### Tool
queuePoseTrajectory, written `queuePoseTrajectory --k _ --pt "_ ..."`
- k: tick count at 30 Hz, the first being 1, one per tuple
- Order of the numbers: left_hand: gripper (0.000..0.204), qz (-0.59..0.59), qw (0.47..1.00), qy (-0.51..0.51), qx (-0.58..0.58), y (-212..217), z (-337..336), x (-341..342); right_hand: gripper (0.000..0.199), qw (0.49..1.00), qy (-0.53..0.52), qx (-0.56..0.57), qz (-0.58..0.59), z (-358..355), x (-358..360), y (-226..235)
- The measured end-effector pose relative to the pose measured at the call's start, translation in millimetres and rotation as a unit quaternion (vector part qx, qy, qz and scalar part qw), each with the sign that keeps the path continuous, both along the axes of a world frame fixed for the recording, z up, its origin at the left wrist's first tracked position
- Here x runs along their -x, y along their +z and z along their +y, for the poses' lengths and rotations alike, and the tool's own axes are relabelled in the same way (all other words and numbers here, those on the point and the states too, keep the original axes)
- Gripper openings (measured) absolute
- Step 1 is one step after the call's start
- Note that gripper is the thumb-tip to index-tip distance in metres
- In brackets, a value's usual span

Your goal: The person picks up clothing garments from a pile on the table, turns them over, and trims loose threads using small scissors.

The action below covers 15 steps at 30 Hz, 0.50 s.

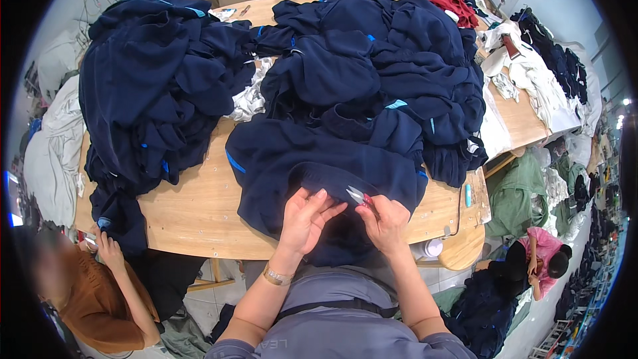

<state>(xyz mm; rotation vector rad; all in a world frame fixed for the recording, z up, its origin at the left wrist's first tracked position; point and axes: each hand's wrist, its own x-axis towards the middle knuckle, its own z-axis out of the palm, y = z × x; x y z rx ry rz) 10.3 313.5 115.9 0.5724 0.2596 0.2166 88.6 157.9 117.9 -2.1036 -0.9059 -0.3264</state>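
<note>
A navy garment (319,147) with light-blue trim lies at the table's near edge, its ribbed band turned toward me. My left hand (302,223) is at the band, fingers curled and thumb against the cloth, holding its edge. In my right hand (387,225) is a pair of thread snips (356,194) with pale metal blades and a red handle. The blades point up and left, close above the band and a little right of my left fingertips. Whether they touch a thread is too small to tell.
Navy garments are heaped on the wooden table (193,216), in a left pile (159,80) and a larger far pile (392,46). A co-worker (106,292) at the left handles navy cloth. A small turquoise tool (468,195) lies at the right edge, near a dark cord.
</note>
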Motion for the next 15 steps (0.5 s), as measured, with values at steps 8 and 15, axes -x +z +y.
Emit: queuePoseTrajectory --k 8,15 --pt "0.024 -0.006 0.999 -0.002 -0.044 5 -3 1 0.029 0.998 0.034 0.048 -0.038 1 -4 6" --pt "0.026 -0.009 0.993 0.004 -0.119 3 -2 2 0.035 0.994 0.054 0.053 -0.078 0 -14 9"
